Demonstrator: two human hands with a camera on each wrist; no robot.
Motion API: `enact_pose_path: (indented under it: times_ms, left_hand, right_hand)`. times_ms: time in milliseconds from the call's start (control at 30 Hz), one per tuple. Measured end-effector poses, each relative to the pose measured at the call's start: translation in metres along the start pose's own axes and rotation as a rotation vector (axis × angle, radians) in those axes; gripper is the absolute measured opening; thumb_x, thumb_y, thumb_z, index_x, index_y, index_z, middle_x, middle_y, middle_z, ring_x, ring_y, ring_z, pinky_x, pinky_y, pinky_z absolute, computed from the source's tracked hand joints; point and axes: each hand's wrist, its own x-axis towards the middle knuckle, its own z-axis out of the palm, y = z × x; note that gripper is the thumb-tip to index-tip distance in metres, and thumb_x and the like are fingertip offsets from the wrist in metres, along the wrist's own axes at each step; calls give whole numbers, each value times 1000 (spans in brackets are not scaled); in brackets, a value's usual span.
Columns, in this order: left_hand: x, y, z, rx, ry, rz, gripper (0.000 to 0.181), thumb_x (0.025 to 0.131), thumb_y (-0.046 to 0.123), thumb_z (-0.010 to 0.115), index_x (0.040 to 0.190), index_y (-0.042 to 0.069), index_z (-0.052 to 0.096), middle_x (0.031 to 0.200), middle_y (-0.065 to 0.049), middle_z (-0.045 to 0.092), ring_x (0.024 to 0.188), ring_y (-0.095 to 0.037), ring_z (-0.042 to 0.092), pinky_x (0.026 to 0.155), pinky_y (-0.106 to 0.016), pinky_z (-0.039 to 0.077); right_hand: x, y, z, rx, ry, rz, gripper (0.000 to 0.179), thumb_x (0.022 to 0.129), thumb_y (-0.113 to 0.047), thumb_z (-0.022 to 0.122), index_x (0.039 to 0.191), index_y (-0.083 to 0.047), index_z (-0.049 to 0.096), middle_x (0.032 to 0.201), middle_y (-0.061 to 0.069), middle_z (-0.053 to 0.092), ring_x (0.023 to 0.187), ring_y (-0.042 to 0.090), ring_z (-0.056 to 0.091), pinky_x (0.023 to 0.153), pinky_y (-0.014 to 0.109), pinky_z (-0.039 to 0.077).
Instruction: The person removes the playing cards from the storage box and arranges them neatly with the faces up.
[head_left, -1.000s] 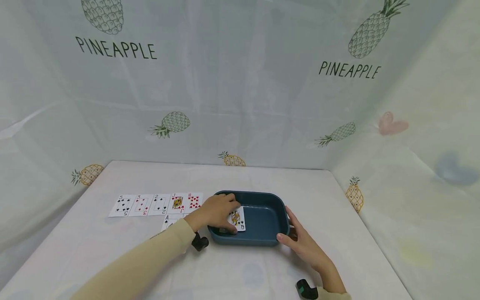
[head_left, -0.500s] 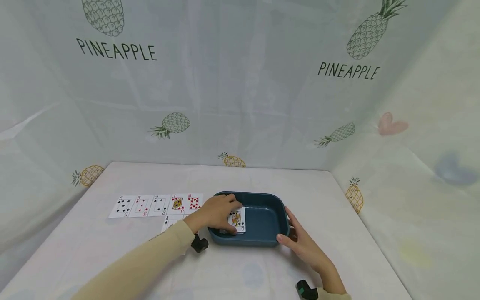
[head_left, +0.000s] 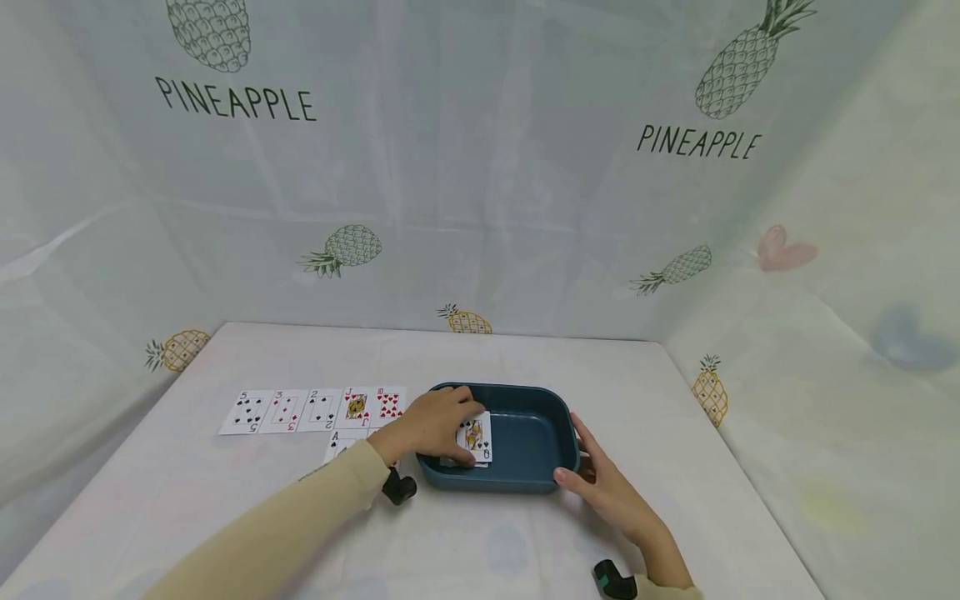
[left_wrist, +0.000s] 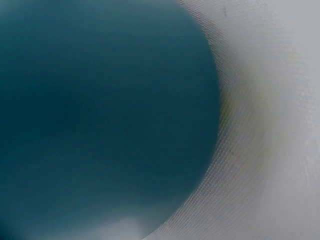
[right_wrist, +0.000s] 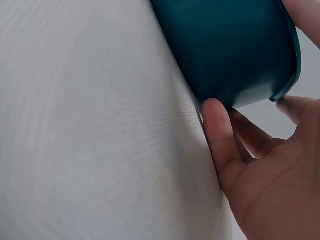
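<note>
A deep teal rectangular dish (head_left: 534,450) with rounded corners stands on the table. My left hand (head_left: 433,425) reaches over its left side and grips a small stack of playing cards (head_left: 476,438) inside, between thumb and fingers. The top card is a face-up queen, partly covered by the fingers. In the left wrist view only the blurred dish wall (left_wrist: 110,110) shows, without the hand. My right hand (head_left: 603,483) holds the dish's right end, thumb at the near corner and fingers along the side. From the right wrist view, the fingertips (right_wrist: 217,117) touch the dish's outer wall.
Left of the dish lies a row of face-up cards: a five (head_left: 246,412), a three (head_left: 283,412), a two (head_left: 320,411), a jack (head_left: 356,407) and a ten (head_left: 389,405). An ace (head_left: 341,442) lies below, partly behind the left forearm. A pineapple-print curtain (head_left: 480,183) hangs behind.
The queen and the cards under it shift very slightly in the left hand's grip. Both hands and the dish stay in place.
</note>
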Motion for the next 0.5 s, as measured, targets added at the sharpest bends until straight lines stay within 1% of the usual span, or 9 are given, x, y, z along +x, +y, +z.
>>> enact_pose_path:
  times_ms: [133,200,300,400,500]
  left_hand:
    - [0,-2,0,-50,11,1,84,78,61,90,145,16,66,127,-1,61,103,-15,56,91,-35,53]
    - [0,-4,-1,-97,24,7,83,78,58,91,145,15,65,127,-2,61,103,-15,56,90,-35,53]
    - [1,-8,-3,-172,39,23,83,79,53,92,146,13,64,128,-2,60,104,-14,55,92,-34,53]
    - [-1,-12,-8,-247,31,33,83,81,49,92,148,12,61,129,-1,58,107,-14,54,96,-35,52]
    - [-5,-14,-14,-291,20,46,83,82,47,92,150,13,59,130,-1,57,111,-14,53,98,-35,51]
  right_hand:
    - [0,-2,-1,-3,1,1,90,101,-33,73,171,-38,15,165,23,37,139,37,54,108,55,49]
    - [0,-2,-1,-6,2,0,90,101,-32,73,171,-37,15,165,24,37,138,37,54,109,56,49]
    - [0,-4,-2,-10,-1,-5,90,102,-32,72,171,-36,15,164,25,37,138,37,54,108,56,49]
    - [0,-4,-2,-9,-2,-4,89,102,-31,71,171,-34,15,164,25,37,137,36,55,107,55,49]
    - [-1,-3,-1,-13,0,7,89,102,-33,71,171,-36,15,164,23,38,137,35,55,108,55,49]
